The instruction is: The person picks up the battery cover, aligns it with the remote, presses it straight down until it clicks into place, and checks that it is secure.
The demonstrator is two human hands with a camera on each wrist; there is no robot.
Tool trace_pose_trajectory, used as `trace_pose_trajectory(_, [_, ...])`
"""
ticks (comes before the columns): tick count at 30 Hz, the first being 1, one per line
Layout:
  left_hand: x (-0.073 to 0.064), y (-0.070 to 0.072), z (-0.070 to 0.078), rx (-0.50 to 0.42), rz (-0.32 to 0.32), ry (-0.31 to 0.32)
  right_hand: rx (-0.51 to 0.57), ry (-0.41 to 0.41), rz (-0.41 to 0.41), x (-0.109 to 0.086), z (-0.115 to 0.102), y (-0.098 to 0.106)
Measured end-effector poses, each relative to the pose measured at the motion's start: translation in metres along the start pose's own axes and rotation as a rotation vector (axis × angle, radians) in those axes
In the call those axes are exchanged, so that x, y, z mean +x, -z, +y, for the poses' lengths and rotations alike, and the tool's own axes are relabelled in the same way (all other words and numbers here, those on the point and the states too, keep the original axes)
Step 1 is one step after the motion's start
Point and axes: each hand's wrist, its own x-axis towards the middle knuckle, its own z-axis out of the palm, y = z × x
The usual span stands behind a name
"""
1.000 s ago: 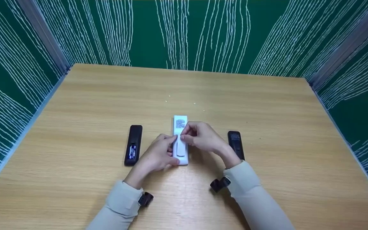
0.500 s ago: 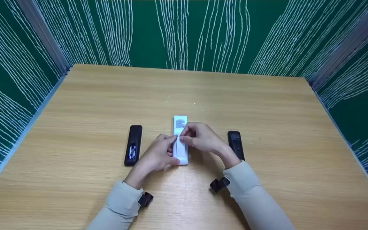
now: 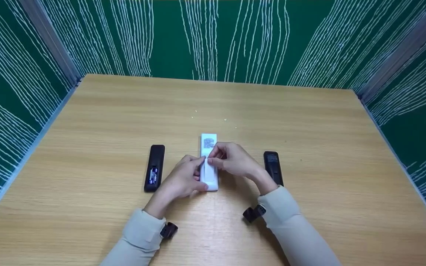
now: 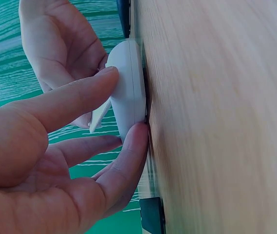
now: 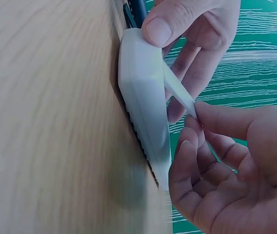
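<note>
A white remote control [image 3: 209, 139] lies on the table with its buttons underneath and its back, bearing a printed label, facing up. My left hand [image 3: 184, 178] grips it along its left side, thumb on the near end and fingers on the side. My right hand [image 3: 238, 159] pinches the raised far end of the white battery cover [image 5: 178, 92] between thumb and index finger. The cover slants up from the remote's back, its near end right at the remote's surface. What lies beneath the cover is hidden.
To the left lies a black remote [image 3: 156, 159] with its battery compartment uncovered and batteries [image 3: 153, 176] showing. Another black remote [image 3: 272, 162] lies to the right, partly behind the right wrist. Small white specks dot the wooden table [image 3: 124, 111]. Green, white-streaked walls [image 3: 168, 40] surround it.
The battery cover's near end has come down against the remote's back, and my right hand has shifted slightly toward me. My left hand and the remote have stayed in place.
</note>
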Motion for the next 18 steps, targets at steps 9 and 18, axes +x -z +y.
trace_pose_trajectory(9, [0.0006,0.0002,0.0003,-0.002,-0.003,0.001,0.000,-0.007,-0.006,0.0002,0.0005,-0.0006])
trace_pose_trajectory(18, [0.0014,-0.0002,0.0000,-0.005,-0.001,0.004,-0.021,0.006,-0.007,0.0015,0.0036,-0.0012])
